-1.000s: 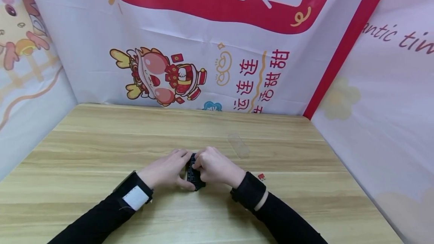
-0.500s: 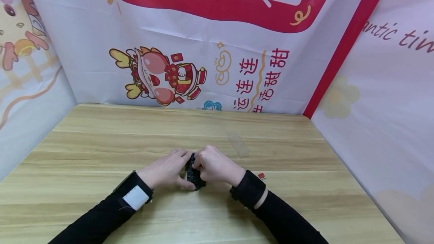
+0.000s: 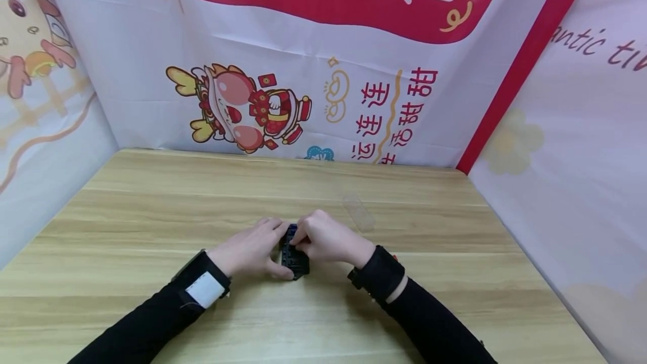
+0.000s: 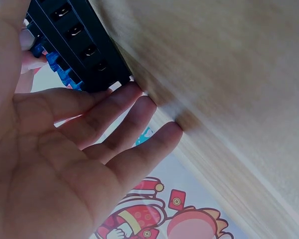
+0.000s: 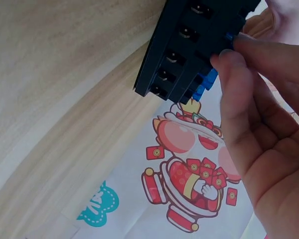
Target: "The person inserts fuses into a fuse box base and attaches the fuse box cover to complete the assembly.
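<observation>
A black fuse box [image 3: 295, 265] lies on the table between my hands, its long side pointing away from me. Metal contacts show in a row of slots along its side, and blue blade fuses [image 5: 206, 83] stand in its top. My left hand [image 3: 253, 249] steadies the box by its left side, thumb at the near end and fingertips at the far end. From the right, my right hand [image 3: 331, 240] has thumb and index finger pinched at the top of the box, on a small blue fuse [image 5: 230, 37] mostly covered by the fingertips.
A clear plastic cover [image 3: 359, 213] lies on the wooden table [image 3: 202, 184] beyond the right hand. Behind the right wristband [image 3: 379, 271] a bit of a red blade fuse [image 3: 396, 258] peeks out. Printed cloth walls [image 3: 253, 32] stand at the table's back and sides.
My right hand has risen slightly and shifted right, its fingertips still at the box. The wristband now covers most of the red fuse. The left hand keeps its hold, and the head view has tilted slightly.
</observation>
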A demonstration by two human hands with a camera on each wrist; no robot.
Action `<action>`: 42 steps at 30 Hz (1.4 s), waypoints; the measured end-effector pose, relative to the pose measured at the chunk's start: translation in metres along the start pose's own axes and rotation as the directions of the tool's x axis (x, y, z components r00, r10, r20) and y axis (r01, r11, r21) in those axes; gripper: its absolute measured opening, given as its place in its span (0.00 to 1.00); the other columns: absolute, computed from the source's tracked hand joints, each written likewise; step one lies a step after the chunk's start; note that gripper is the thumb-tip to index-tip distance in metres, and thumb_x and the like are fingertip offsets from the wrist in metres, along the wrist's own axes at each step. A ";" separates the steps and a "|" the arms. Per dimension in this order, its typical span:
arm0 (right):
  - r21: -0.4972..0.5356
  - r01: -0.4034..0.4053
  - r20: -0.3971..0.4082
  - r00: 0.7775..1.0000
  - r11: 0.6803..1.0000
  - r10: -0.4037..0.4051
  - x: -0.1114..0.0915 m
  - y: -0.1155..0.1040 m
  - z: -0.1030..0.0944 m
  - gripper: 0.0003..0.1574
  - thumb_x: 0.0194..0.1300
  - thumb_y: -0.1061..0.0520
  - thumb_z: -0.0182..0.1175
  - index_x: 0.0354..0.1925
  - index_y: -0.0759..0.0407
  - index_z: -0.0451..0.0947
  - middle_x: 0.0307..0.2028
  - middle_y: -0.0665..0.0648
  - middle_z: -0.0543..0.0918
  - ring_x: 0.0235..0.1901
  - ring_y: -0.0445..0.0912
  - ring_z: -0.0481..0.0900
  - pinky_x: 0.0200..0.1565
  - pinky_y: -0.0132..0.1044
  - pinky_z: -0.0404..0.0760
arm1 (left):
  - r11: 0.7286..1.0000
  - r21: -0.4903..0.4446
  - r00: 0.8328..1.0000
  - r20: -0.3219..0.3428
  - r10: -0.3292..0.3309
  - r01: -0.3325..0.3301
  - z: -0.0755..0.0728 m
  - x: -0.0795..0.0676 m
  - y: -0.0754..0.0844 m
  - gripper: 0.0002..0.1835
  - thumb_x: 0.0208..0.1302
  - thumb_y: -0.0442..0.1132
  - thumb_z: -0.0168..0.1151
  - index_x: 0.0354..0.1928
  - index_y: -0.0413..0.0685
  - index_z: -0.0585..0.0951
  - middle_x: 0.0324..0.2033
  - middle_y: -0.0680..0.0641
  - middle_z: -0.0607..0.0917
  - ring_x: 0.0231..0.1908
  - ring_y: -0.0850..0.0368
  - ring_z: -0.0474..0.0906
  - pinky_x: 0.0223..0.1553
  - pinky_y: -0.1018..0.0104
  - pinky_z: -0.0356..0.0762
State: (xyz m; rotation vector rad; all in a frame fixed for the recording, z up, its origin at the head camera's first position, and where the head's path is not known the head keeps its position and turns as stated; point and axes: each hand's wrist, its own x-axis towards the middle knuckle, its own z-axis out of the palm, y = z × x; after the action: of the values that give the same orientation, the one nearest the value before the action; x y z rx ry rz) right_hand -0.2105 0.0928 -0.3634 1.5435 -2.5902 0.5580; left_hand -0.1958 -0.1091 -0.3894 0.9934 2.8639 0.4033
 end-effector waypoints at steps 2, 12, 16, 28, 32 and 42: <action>-0.002 -0.016 0.005 1.000 1.000 0.016 0.000 0.000 -0.001 0.10 0.55 0.68 0.63 0.34 0.58 0.86 0.31 0.49 0.83 0.33 0.35 0.78 0.36 0.18 0.71 | 1.000 -0.002 1.000 -0.001 -0.001 0.001 0.000 0.000 0.000 0.50 0.46 0.69 0.66 0.66 0.47 0.68 0.59 0.46 0.70 0.57 0.54 0.65 0.55 0.60 0.67; -0.022 -0.087 -0.008 0.996 0.996 0.087 0.001 -0.002 -0.001 0.05 0.56 0.63 0.67 0.32 0.55 0.87 0.30 0.45 0.83 0.32 0.32 0.78 0.35 0.17 0.71 | 1.000 -0.005 1.000 -0.004 0.022 -0.022 0.001 0.000 -0.003 0.50 0.46 0.69 0.66 0.66 0.45 0.67 0.59 0.45 0.71 0.57 0.52 0.65 0.56 0.59 0.67; -0.061 -0.093 -0.024 0.996 0.994 0.091 0.001 -0.004 -0.001 0.07 0.55 0.63 0.66 0.30 0.52 0.87 0.29 0.44 0.82 0.31 0.33 0.78 0.33 0.18 0.71 | 1.000 -0.006 1.000 -0.007 0.011 -0.011 0.001 0.001 -0.003 0.49 0.46 0.69 0.66 0.65 0.46 0.69 0.59 0.46 0.71 0.57 0.53 0.65 0.55 0.60 0.67; -0.036 -0.157 -0.077 0.985 0.987 0.154 0.006 -0.007 0.006 0.14 0.47 0.69 0.62 0.20 0.50 0.83 0.25 0.42 0.78 0.24 0.32 0.72 0.26 0.19 0.70 | 0.999 -0.009 0.999 -0.023 0.037 -0.038 0.001 0.000 -0.005 0.50 0.45 0.69 0.66 0.65 0.46 0.68 0.58 0.45 0.71 0.57 0.52 0.66 0.56 0.59 0.67; 0.018 -0.170 -0.078 0.982 0.985 0.171 0.006 -0.005 0.007 0.13 0.46 0.70 0.63 0.21 0.52 0.84 0.25 0.42 0.79 0.26 0.33 0.76 0.29 0.19 0.72 | 0.999 -0.009 0.999 -0.027 0.043 -0.044 0.001 0.001 -0.005 0.49 0.45 0.69 0.66 0.65 0.46 0.69 0.57 0.45 0.72 0.57 0.52 0.66 0.55 0.59 0.67; 0.048 -0.126 -0.077 0.989 0.991 0.130 0.006 -0.004 0.006 0.15 0.43 0.74 0.60 0.19 0.54 0.83 0.23 0.46 0.80 0.23 0.35 0.75 0.29 0.19 0.71 | 0.999 -0.012 0.999 -0.020 0.033 -0.034 -0.001 0.001 -0.002 0.49 0.45 0.69 0.67 0.65 0.46 0.69 0.57 0.46 0.72 0.56 0.53 0.66 0.55 0.60 0.67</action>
State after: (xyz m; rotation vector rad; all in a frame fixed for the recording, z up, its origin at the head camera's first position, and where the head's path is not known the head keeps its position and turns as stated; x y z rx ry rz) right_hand -0.2094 0.0838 -0.3664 1.3435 -2.6466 0.6768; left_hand -0.1980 -0.1104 -0.3894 1.0427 2.8626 0.4352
